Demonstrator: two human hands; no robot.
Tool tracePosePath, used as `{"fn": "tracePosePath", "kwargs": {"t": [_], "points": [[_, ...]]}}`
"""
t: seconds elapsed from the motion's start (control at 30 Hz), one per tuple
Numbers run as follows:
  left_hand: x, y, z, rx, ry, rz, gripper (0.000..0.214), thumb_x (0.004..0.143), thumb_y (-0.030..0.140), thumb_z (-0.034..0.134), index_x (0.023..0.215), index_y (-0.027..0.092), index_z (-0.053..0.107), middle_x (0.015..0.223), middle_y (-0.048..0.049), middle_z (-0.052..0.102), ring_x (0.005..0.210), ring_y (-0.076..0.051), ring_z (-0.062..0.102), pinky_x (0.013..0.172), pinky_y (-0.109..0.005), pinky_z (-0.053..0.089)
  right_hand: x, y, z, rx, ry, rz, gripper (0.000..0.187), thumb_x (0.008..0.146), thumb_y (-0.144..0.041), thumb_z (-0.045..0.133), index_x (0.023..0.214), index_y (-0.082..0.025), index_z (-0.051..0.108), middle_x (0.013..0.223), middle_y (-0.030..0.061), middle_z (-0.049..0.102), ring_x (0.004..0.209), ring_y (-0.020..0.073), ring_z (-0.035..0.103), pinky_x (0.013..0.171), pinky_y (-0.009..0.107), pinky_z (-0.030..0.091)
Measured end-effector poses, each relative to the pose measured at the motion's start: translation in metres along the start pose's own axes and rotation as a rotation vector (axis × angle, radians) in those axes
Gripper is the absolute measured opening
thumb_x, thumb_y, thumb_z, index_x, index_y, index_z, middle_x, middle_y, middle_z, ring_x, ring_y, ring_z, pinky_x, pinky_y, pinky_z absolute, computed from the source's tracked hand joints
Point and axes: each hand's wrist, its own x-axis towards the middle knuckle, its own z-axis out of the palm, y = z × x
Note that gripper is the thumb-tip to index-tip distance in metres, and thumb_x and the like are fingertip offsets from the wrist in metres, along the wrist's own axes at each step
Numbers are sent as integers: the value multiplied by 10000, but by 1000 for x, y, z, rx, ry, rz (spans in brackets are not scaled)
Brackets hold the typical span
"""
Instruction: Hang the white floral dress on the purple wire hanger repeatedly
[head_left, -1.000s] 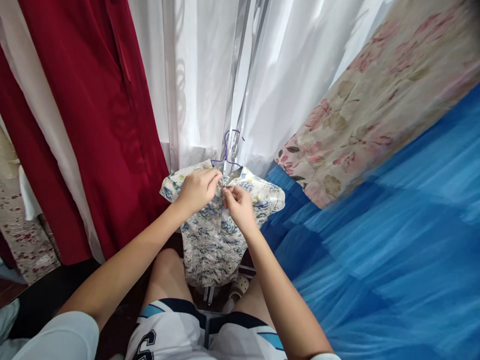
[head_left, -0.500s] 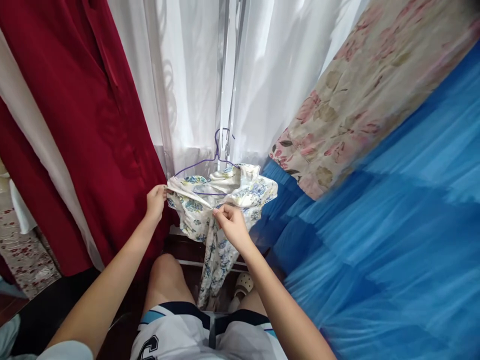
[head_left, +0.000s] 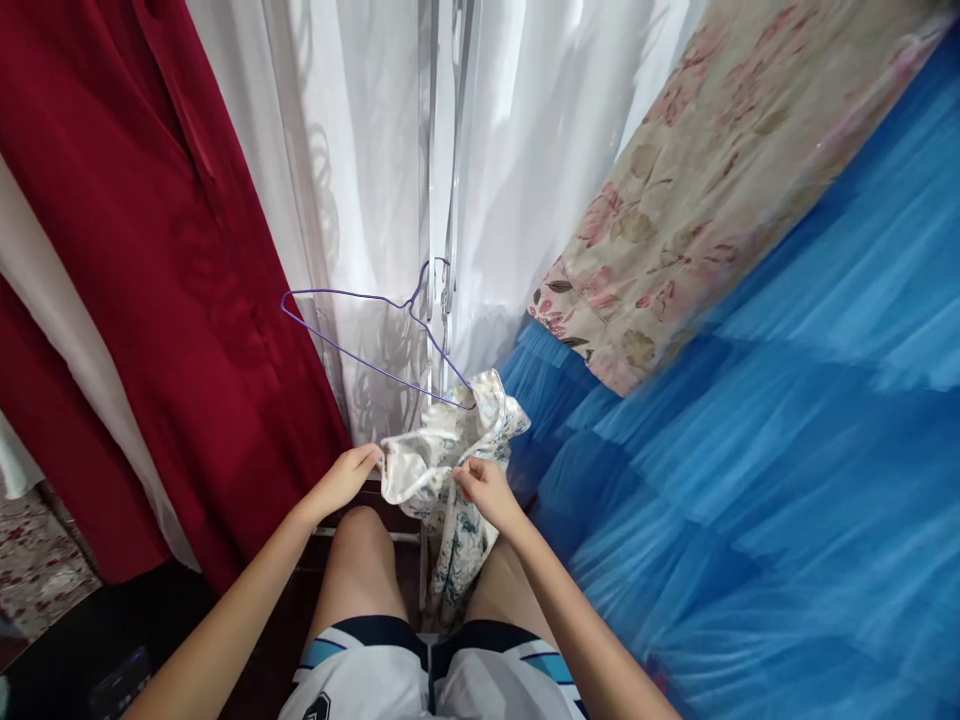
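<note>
A white garment with blue flowers (head_left: 457,530) hangs between my knees, its right shoulder still caught on the right end of a purple wire hanger (head_left: 360,358). The hanger hooks onto a pale metal upright and tilts down to the right, its left end bare. My left hand (head_left: 349,475) pinches the garment's left edge. My right hand (head_left: 484,487) closes on the cloth near the middle of the neckline. The fabric between my hands is bunched, and its lower part drops toward the floor.
Dark red drapes (head_left: 202,300) hang on the left, sheer white curtains (head_left: 367,130) behind the hanger. On the right are a pink-flowered cloth (head_left: 660,220) and a layered blue tulle skirt (head_left: 787,480). A black rounded surface (head_left: 105,620) sits at lower left.
The garment's left shoulder has come off the hanger, which has swung up on its left. Both hands have moved down and to the right, drawing the cloth along.
</note>
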Motion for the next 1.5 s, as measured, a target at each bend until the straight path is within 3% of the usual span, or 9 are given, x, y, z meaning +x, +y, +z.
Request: {"fn": "tracePosePath", "kwargs": {"t": [0.13, 0.2, 0.3, 0.47, 0.63, 0.83, 0.97, 1.2, 1.5], "points": [[-8, 46, 31, -122, -44, 120, 373, 934, 488, 472, 867, 163, 641, 839, -50, 660, 846, -209, 613, 804, -304, 490, -20, -1, -1, -101, -53, -1, 102, 621, -124, 699, 674, -187, 640, 753, 48, 674, 809, 223, 616, 769, 304, 436], [-10, 70, 49, -115, -104, 185, 337, 957, 446, 466, 908, 167, 650, 859, -52, 655, 860, -203, 611, 821, -302, 486, -30, -10, 2, -68, -204, -82, 310, 561, -126, 775, 854, -191, 695, 949, 56, 696, 943, 247, 610, 862, 315, 434], [-14, 91, 74, -92, -167, 287, 312, 974, 399, 458, 923, 183, 677, 946, -76, 662, 936, -209, 617, 901, -325, 481, -40, -24, 8, 107, -372, -159, 190, 763, -309, 708, 901, -182, 677, 923, 33, 675, 852, 215, 590, 801, 310, 448], [-27, 77, 97, -199, -339, 217, 384, 933, 409, 550, 1275, 251, 627, 1239, -101, 638, 1192, -253, 573, 1037, -389, 447, -44, -41, -21, 358, -285, -59, 306, 886, -437, 580, 773, -156, 621, 703, -1, 572, 630, 142, 465, 631, 269, 384], [-40, 48, 100, -135, -476, 95, 335, 929, 452, 549, 1041, 187, 719, 1007, -57, 719, 957, -248, 645, 845, -332, 517, -27, -54, -82, 113, -163, -175, 281, 796, -335, 675, 597, -159, 581, 547, -37, 447, 527, 101, 336, 503, 243, 234], [-20, 51, 67, 337, -286, 378, 335, 898, 421, 595, 661, 184, 605, 671, -17, 598, 752, -192, 570, 794, -301, 455, 18, -67, -134, 138, 119, -411, 148, 711, -257, 696, 603, -160, 672, 570, -6, 574, 551, 131, 461, 547, 271, 321], [-16, 54, 39, 429, -155, 414, 253, 886, 416, 615, 758, 198, 621, 803, -43, 642, 867, -214, 586, 846, -307, 450, 62, -83, -152, 212, 224, -342, 140, 616, -272, 758, 571, -176, 667, 559, -20, 586, 561, 139, 491, 580, 274, 363], [-2, 47, -26, 596, 124, 357, 283, 937, 424, 514, 780, 200, 587, 755, -23, 559, 793, -191, 542, 777, -310, 423, 111, -99, -97, 350, -47, -166, 207, 581, -311, 768, 724, -178, 701, 662, -10, 677, 624, 162, 595, 633, 265, 452], [63, -7, -108, 937, 67, 227, 243, 885, 341, 506, 1040, 278, 683, 1000, -55, 698, 1042, -268, 579, 978, -444, 341, 93, -117, -86, 409, -126, -49, 309, 591, -243, 740, 887, -151, 742, 682, 16, 732, 621, 205, 660, 587, 279, 476]]}}
